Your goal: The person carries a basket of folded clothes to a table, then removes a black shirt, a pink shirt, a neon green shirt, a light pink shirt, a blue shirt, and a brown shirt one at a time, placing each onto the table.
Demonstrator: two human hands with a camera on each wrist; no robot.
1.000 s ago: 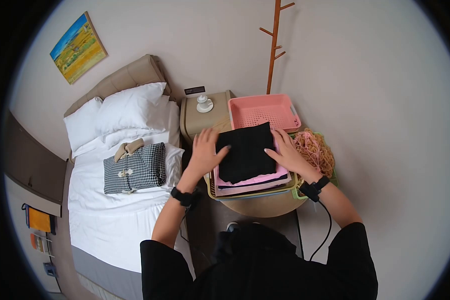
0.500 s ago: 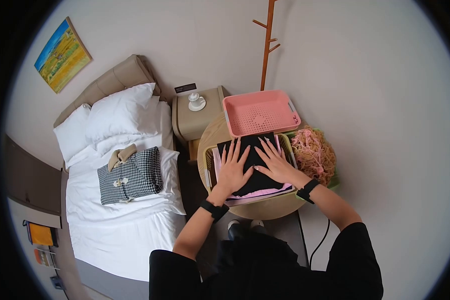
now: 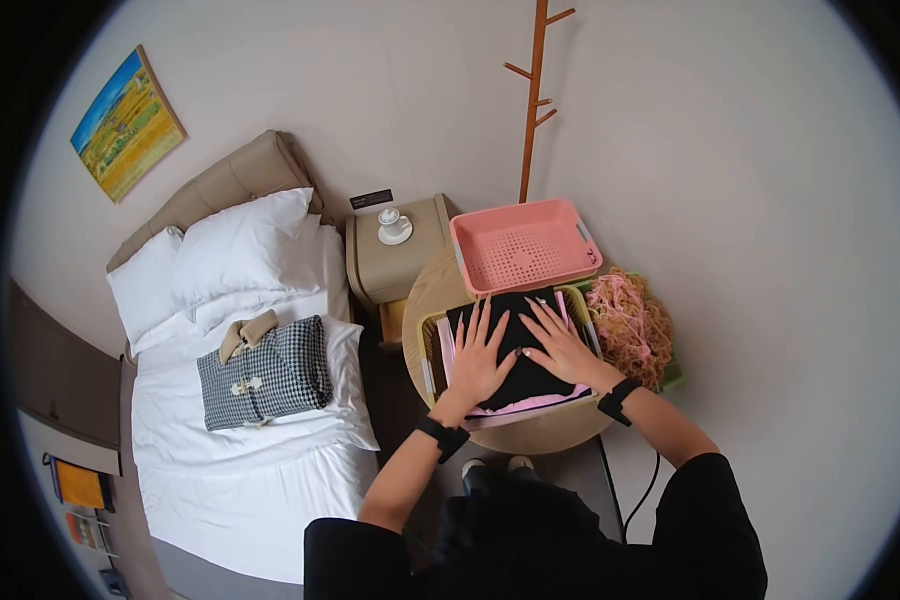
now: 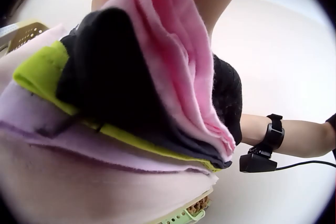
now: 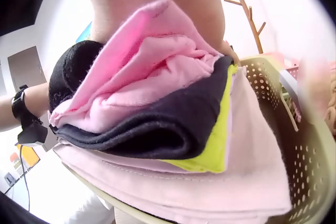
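A black folded cloth point(image 3: 529, 368) tops a stack of folded clothes in the yellow basket point(image 3: 432, 350). My left hand point(image 3: 480, 365) lies flat on its left part, fingers straight and spread. Flat on the right part rests my right hand point(image 3: 566, 352), also spread, the thumbs close together. The wrist views show the layers beneath: pink cloth point(image 4: 181, 61), dark cloth, a lime-green layer point(image 4: 44, 69), lilac cloth and pale pink cloth point(image 5: 252, 155). In the right wrist view the perforated basket wall point(image 5: 310, 171) stands beside the stack.
The basket stands on a round wooden table point(image 3: 540, 433). Behind it is a pink basket point(image 3: 520, 250); at right, tangled yarn point(image 3: 630, 325) in a green basket. A nightstand point(image 3: 400, 265) holds a white cup point(image 3: 392, 222). On the bed lies a checked bundle point(image 3: 270, 375).
Both hands have moved inward from the sides of the stack onto the top of the black cloth. The stack sits lower in the basket, and the head view has shifted.
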